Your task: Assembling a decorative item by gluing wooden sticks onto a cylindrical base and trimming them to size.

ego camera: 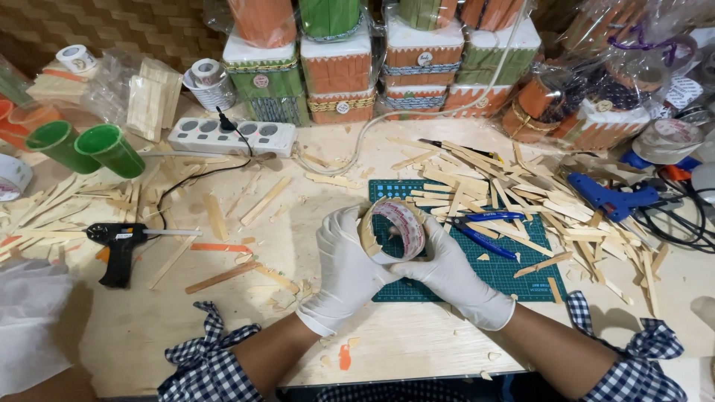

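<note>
- Holding a roll of clear tape (395,230) up over the near-left corner of the green cutting mat (521,279), between both gloved hands.
- Left hand (344,266), in a white glove, wrapped around the roll's left side, fingers curled and pressed against its outer rim.
- Right hand (453,275), also gloved, cupping the roll from below and the right, thumb laid across its lower edge; both grips closed on the roll.
- Blue-handled scissors (482,231) lying on the mat just right of the roll, partly under loose wooden craft sticks (521,197).
- Blue glue gun (611,197) resting among the sticks further right, near a tangle of black cable (681,223).
- Black glue gun (119,249) lying on the wooden table (402,335) well to the left, nozzle pointing right.
- White power strip (231,136) at the back left, one black plug in it.
- Two green cups (93,147) tipped on their sides at far left.
- Stacked orange and green stick-covered boxes (372,67), wrapped in clear film, lined along the back edge.
- Checked sleeves (208,365) tied at both forearms.
</note>
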